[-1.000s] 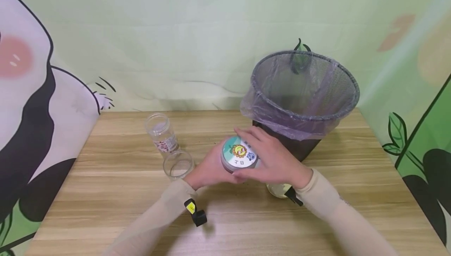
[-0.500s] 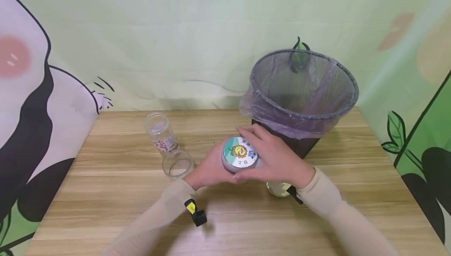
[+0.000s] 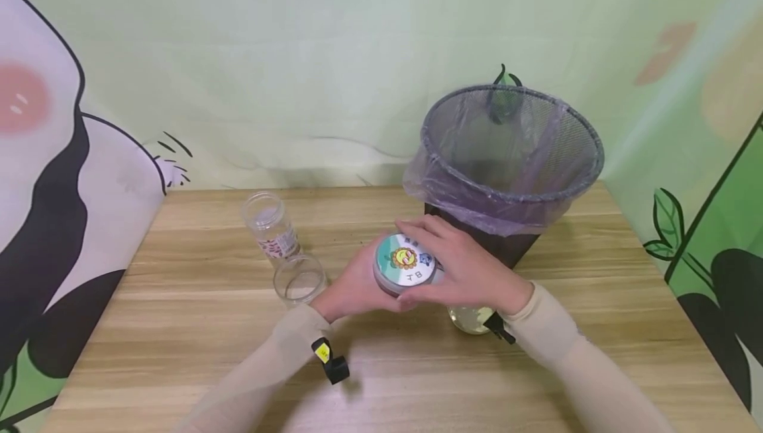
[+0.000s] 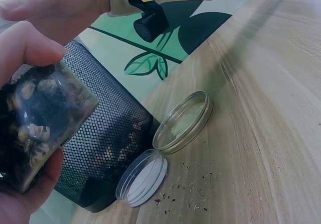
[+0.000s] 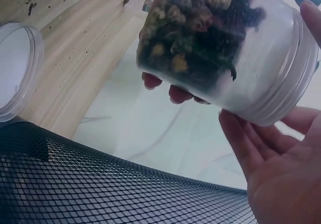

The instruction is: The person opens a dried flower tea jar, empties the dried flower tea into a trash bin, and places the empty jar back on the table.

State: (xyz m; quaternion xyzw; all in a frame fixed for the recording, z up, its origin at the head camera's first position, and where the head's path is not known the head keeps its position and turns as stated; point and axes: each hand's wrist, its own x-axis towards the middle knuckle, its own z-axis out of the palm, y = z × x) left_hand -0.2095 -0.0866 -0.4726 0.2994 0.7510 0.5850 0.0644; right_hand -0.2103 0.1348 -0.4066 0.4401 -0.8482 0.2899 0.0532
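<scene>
Both hands hold a clear plastic jar (image 5: 200,38) over the table, partly filled with dried flowers and dark leaves. My left hand (image 3: 357,284) wraps round the jar's body, its fingertips (image 5: 178,93) showing along the side in the right wrist view. From the right, my right hand (image 3: 459,264) grips the lid end, thumb and fingers spread round the rim. A round label (image 3: 405,259) in green and white with a sunflower face tops the jar. The jar's lower part is hidden under the hands in the head view.
A mesh bin (image 3: 512,194) with a purple liner stands back right. Left on the wooden table are a clear jar (image 3: 271,224) with a printed label and a round clear container (image 3: 301,281). Round clear lids (image 4: 183,123) and dark crumbs (image 4: 188,196) lie near the bin.
The label on the jar's top has turned slightly counterclockwise, as seen in the head view. The hands keep nearly the same place.
</scene>
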